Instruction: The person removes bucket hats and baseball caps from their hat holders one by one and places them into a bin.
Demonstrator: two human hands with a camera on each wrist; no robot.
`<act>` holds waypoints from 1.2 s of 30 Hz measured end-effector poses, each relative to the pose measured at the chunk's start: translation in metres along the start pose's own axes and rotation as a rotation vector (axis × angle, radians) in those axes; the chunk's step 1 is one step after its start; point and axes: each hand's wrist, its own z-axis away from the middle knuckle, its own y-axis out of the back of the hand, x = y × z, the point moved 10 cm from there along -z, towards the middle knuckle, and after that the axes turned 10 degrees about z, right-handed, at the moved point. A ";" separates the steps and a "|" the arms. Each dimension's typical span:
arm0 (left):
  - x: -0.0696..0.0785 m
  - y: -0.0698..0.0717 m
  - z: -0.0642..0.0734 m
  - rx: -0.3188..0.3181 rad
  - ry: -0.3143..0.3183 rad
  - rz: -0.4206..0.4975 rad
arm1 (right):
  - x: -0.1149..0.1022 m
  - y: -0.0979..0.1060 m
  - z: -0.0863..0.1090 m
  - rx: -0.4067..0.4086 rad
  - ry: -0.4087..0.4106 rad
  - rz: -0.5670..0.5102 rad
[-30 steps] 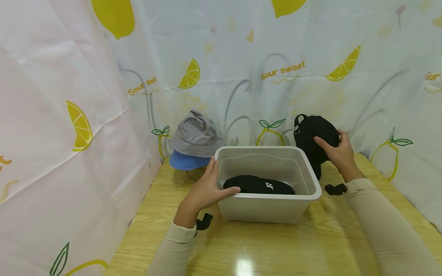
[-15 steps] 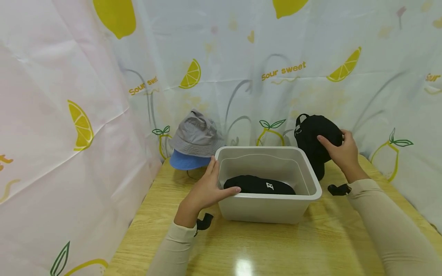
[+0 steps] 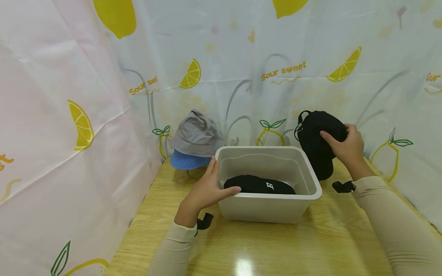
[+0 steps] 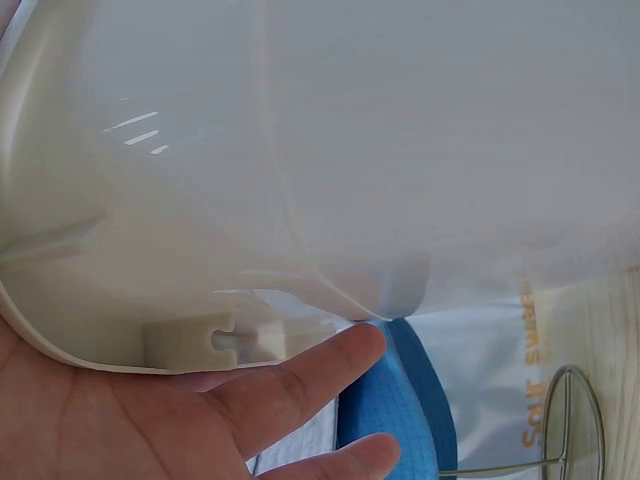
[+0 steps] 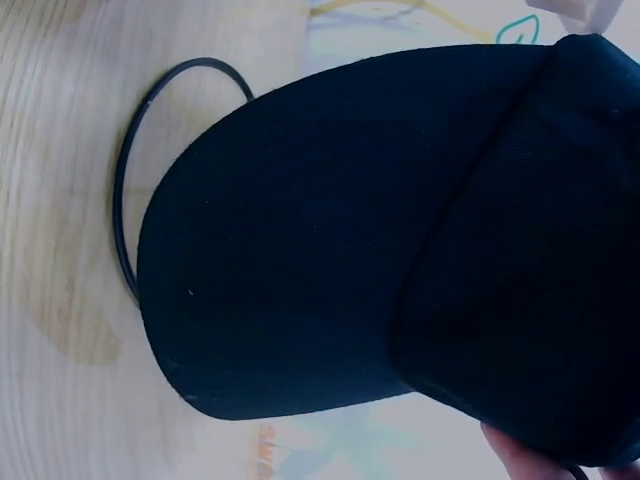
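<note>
A light grey plastic bin (image 3: 266,209) stands on the table, and a black cap (image 3: 255,184) with a small white emblem lies inside. My left hand (image 3: 203,188) rests at the bin's front left corner, thumb along the front rim. In the left wrist view its straight fingers (image 4: 310,385) touch the outside of the bin. Behind the bin's right side, my right hand (image 3: 347,147) grips the crown of a second black cap (image 3: 315,134), thumb in front. That cap is tilted, strap loop up to the left and brim (image 5: 270,250) down.
A grey bucket hat (image 3: 197,134) sits over a blue hat brim (image 3: 186,161), back left, with a wire stand (image 4: 565,430) under them. A dark wire loop (image 5: 125,190) shows behind the held cap's brim. Lemon-print cloth (image 3: 241,96) hangs around the wooden table (image 3: 269,249).
My right hand has moved to the right and slightly up with the black cap, whose brim has shifted away from the bin's edge. The left hand and the bin have stayed put.
</note>
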 end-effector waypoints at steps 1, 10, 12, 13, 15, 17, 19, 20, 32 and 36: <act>0.001 0.000 0.000 0.002 -0.002 -0.002 | -0.001 0.002 -0.001 0.006 0.004 0.005; -0.001 -0.001 0.000 0.001 -0.002 0.009 | -0.014 0.016 -0.007 0.022 0.050 0.060; -0.001 -0.001 0.000 0.002 -0.003 0.007 | -0.017 0.018 -0.008 0.016 0.055 0.071; -0.001 -0.001 -0.001 0.004 -0.002 0.005 | -0.018 0.019 -0.009 0.012 0.056 0.075; -0.002 -0.001 -0.001 0.005 -0.002 0.002 | -0.021 0.021 -0.010 0.003 0.059 0.080; -0.002 0.000 -0.001 0.006 -0.002 0.001 | -0.023 0.023 -0.012 -0.007 0.060 0.086; -0.002 0.000 -0.001 0.006 -0.001 0.000 | -0.025 0.024 -0.013 -0.012 0.063 0.089; -0.002 0.000 -0.001 0.006 -0.001 0.000 | -0.026 0.026 -0.014 -0.012 0.064 0.089; -0.001 -0.001 -0.001 -0.003 0.004 0.007 | -0.041 0.044 -0.020 0.001 0.070 0.104; -0.001 0.000 -0.001 0.000 0.001 0.010 | -0.045 0.048 -0.022 0.002 0.080 0.125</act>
